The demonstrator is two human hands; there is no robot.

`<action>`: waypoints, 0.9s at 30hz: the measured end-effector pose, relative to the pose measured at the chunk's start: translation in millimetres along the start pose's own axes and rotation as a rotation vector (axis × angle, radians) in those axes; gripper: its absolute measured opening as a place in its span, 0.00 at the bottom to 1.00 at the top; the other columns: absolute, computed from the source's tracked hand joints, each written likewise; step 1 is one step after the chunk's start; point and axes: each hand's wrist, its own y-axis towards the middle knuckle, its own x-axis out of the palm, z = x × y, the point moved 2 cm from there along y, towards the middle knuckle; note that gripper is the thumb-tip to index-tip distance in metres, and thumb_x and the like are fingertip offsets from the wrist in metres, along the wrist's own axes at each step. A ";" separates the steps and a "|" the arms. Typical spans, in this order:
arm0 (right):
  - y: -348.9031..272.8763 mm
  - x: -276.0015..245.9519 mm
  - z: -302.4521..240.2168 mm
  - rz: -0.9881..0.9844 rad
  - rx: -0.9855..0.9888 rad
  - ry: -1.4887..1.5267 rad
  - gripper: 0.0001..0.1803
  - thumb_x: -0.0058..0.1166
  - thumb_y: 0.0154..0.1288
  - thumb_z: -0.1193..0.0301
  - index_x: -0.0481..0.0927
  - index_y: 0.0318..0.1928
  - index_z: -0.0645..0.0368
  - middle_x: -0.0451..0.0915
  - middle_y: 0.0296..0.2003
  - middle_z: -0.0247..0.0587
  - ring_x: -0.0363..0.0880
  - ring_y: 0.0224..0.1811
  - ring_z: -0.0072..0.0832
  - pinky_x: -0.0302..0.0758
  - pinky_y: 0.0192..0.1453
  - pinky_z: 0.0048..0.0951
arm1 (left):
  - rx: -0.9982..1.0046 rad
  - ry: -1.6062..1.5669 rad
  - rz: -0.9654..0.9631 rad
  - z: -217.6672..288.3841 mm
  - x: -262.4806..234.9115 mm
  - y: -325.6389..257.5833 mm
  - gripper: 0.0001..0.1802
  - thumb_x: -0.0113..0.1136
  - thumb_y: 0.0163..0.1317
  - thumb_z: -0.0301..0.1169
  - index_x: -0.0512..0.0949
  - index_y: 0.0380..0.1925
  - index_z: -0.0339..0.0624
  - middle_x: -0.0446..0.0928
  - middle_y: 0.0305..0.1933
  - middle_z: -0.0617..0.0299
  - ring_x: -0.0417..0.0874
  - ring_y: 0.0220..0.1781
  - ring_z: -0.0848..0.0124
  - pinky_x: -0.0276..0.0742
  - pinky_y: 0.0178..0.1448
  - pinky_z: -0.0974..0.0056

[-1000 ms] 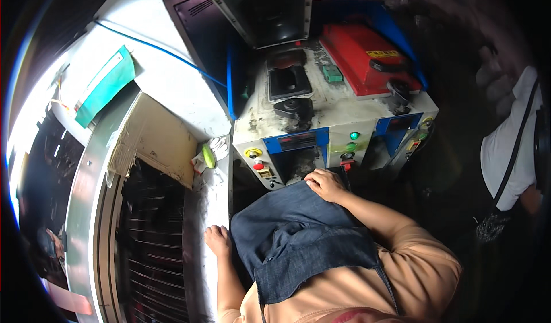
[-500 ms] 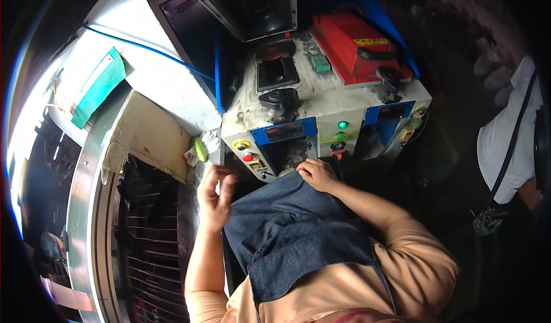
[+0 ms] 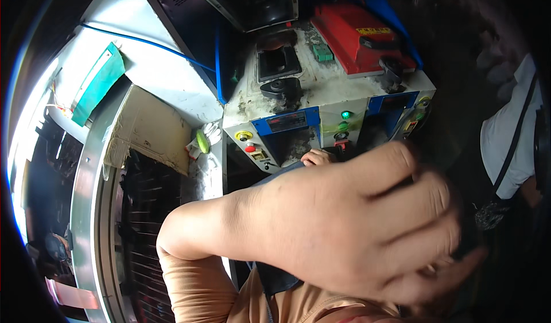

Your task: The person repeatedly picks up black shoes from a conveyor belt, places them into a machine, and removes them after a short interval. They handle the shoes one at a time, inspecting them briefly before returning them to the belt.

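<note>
My left hand [image 3: 356,225] is raised very close to the view, its back toward me. Its fingers curl loosely inward, with no object showing in them; the fingertips are mostly hidden. Beyond it, my right hand [image 3: 317,157] rests on my knee by the machine's front, fingers draped over the dark blue apron [image 3: 276,278]. The left hand and forearm cover most of the right arm and lap. In front of me stands a white two-station machine [image 3: 338,102]. Its left lid [image 3: 247,4] is raised over a dark recess [image 3: 278,62]; the red right lid [image 3: 356,39] is down.
Black knob handles [image 3: 281,88] and lit green buttons [image 3: 345,115] are on the machine. At left, a cardboard box [image 3: 152,125] stands beside a green object [image 3: 202,141] and white gloves [image 3: 213,132] on a ledge. Another person's white sleeve [image 3: 508,145] shows at far right.
My left hand has come up and across to the right, from beside my lap to close before the view, its fingers curling. My right hand stays on the knee. The view has shifted slightly.
</note>
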 end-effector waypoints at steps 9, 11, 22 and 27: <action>3.6 -11.9 -11.8 0.025 0.039 0.034 0.04 0.57 0.63 0.70 0.79 0.36 0.54 0.80 0.33 0.39 0.82 0.38 0.41 0.79 0.42 0.39 | 0.045 0.280 0.217 -1.1 -4.8 -5.4 0.13 0.63 0.50 0.38 0.80 0.32 0.43 0.79 0.31 0.64 0.77 0.29 0.72 0.70 0.31 0.68; 3.8 -9.9 -10.2 0.034 0.029 0.032 0.04 0.57 0.63 0.70 0.79 0.36 0.54 0.80 0.33 0.39 0.82 0.38 0.41 0.79 0.42 0.40 | 0.057 0.241 0.142 0.4 -12.3 -7.6 0.13 0.64 0.51 0.38 0.81 0.35 0.43 0.80 0.33 0.63 0.78 0.29 0.71 0.70 0.31 0.68; 3.0 -12.5 -11.7 0.021 0.037 0.006 0.04 0.56 0.64 0.69 0.79 0.36 0.54 0.81 0.34 0.39 0.82 0.37 0.41 0.79 0.41 0.40 | -0.345 -0.261 -0.320 -12.6 -62.0 -12.4 0.17 0.65 0.59 0.38 0.85 0.44 0.40 0.82 0.38 0.57 0.82 0.32 0.66 0.74 0.32 0.64; 5.7 4.3 4.4 -0.030 0.038 0.005 0.04 0.56 0.64 0.69 0.80 0.37 0.52 0.81 0.35 0.39 0.82 0.38 0.41 0.79 0.42 0.39 | -0.766 -0.634 -0.303 -2.8 -65.0 -9.8 0.19 0.63 0.56 0.31 0.80 0.46 0.31 0.78 0.36 0.52 0.81 0.32 0.61 0.75 0.34 0.60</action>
